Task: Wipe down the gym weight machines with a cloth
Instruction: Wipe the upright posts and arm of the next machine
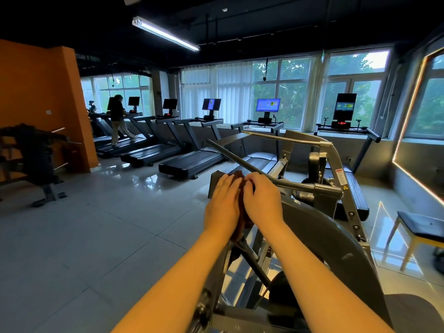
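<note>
A grey plate-loaded weight machine (336, 227) fills the lower right of the head view. A dark brown cloth (241, 213) is bunched between my two hands over the machine's upper pad and frame. My left hand (222, 205) lies over the cloth's left side with fingers laid along it. My right hand (262, 200) sits on the right side, its fingers curled into the cloth near the top. Most of the cloth is hidden under both hands. A long grey bar (242, 162) of the machine runs up and left just beyond my fingertips.
A row of treadmills (189, 164) with lit screens lines the windows ahead. A person (119, 121) walks on one at the far left. A dark rack (31, 159) stands by the orange wall. A small bench (422, 227) sits at right. Glossy tiled floor (101, 231) spreads to the left.
</note>
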Demonstrator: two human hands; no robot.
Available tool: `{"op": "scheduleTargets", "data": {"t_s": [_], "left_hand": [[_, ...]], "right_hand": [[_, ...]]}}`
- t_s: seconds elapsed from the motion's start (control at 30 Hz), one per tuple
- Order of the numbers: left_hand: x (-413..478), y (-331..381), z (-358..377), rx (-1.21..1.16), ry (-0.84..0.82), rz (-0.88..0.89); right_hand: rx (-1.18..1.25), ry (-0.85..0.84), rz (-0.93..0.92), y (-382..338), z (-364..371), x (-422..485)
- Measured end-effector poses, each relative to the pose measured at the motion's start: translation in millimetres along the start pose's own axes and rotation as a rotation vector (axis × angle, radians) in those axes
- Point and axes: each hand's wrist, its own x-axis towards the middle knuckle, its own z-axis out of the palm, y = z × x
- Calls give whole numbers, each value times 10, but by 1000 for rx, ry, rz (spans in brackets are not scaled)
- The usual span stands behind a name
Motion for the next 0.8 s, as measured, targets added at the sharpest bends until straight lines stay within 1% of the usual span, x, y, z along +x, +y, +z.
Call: {"op": "scheduleTargets", "data": {"t_s": [0.07,0.13,0.2,0.27,0.3,0.37,0.43,0.53,0.6,0.67,0.7,0.8], "left_hand": [[84,-51,-82,52,-3,-37],[155,-30,-137,61,51,-73],[168,57,-149,34,101,-85],[86,203,-94,15,61,-38],[12,293,-46,6,20,0],[-125,442,51,-14,-61,27],[-146,446,121,12,-70,33],[-61,375,118,77,-29,36],[-20,379,115,37,9,-24],[-62,475,168,5,9,-66],[-106,538,223,2,-7,-69],[-274,762,466,11,-37,-8]], "right_hand": [[-31,9,-26,5,19,-13],[-56,23,-47,-7,37,-26],[-41,2,-52,-10,27,-19],[20,-39,-24,2,-43,-19],[56,-34,0,31,-96,-20],[76,29,27,124,-220,-74],[40,61,16,191,-311,-185],[27,17,5,195,-357,-251],[23,-46,-4,192,-380,-253],[27,-73,-28,246,-460,-298],[32,-53,-33,293,-530,-339],[-18,105,8,508,-814,-459]]}}
